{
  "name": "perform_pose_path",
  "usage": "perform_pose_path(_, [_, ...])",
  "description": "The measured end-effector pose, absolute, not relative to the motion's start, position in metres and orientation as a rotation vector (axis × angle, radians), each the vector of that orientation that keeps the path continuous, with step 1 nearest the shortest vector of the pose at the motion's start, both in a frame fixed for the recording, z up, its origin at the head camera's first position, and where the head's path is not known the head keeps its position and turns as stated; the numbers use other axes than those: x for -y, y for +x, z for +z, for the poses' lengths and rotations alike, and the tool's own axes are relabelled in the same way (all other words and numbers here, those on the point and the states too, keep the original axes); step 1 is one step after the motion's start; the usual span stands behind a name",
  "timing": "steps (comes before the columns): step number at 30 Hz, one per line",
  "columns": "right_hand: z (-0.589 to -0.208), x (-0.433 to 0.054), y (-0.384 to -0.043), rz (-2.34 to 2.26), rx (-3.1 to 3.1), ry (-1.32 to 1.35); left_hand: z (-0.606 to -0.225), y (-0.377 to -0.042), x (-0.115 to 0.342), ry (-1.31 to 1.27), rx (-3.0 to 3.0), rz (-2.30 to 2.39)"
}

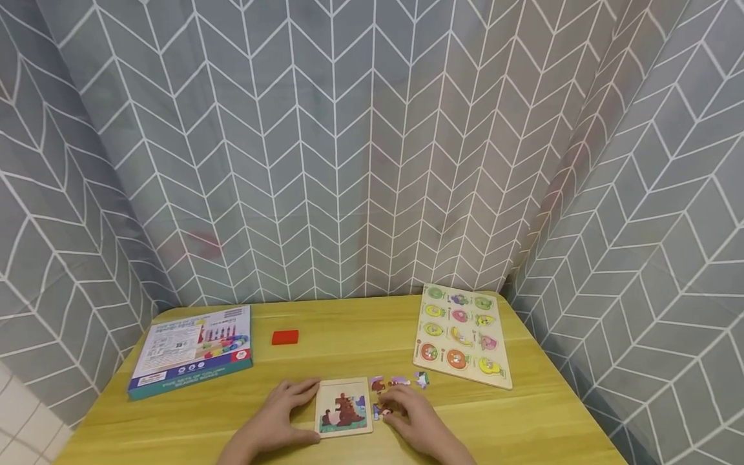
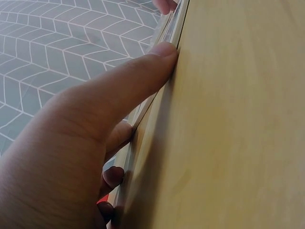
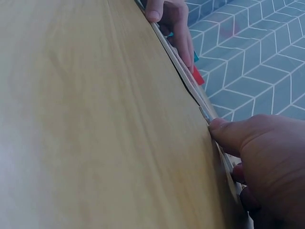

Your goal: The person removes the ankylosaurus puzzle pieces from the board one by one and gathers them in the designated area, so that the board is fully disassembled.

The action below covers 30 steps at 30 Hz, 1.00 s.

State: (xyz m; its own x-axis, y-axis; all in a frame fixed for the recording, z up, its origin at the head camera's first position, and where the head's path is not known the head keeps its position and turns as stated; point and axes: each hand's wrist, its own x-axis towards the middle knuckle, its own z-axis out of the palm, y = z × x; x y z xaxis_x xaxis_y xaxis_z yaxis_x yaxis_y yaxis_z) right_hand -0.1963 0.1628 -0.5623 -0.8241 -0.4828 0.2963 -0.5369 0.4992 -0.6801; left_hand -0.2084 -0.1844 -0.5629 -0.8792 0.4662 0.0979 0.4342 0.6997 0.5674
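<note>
A small wooden jigsaw tray (image 1: 344, 434) lies flat, partly filled with a brown animal picture (image 1: 349, 413). My left hand (image 1: 283, 413) holds the tray at its left side, index finger at the far corner and thumb at the near one. Just right of the tray, my right hand (image 1: 415, 420) pinches a small jigsaw piece (image 1: 385, 411) between thumb and fingers, low over the table. Beyond that hand lie several loose pieces, among them a brown piece (image 1: 378, 384) and a purple-and-green piece (image 1: 422, 380). In the right wrist view the thumb (image 3: 228, 131) hides most of the held piece.
A wooden fruit puzzle board (image 1: 465, 332) lies at the back right. On the left is a flat boxed toy set (image 1: 194, 349), with a red block (image 1: 285, 337) to its right. A patterned curtain (image 1: 349, 161) hangs behind the yellow wood-grain table (image 1: 523, 426).
</note>
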Motion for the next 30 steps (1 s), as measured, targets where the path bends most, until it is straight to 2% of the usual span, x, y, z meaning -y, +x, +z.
perform_pose_path(9, [-0.556,-0.164,-0.201,1.29,2.669,0.88,-0.562,-0.208,0.185,0.761,-2.85,0.938])
perform_pose_path(17, [-0.523,-0.151,-0.211,1.426,2.716,0.814,-0.563,-0.209,0.185,0.765,-2.858,0.921])
perform_pose_path(30, [-0.504,-0.101,-0.225,1.294,2.71,1.072,-0.561,-0.208,0.183,0.787,-2.888,0.936])
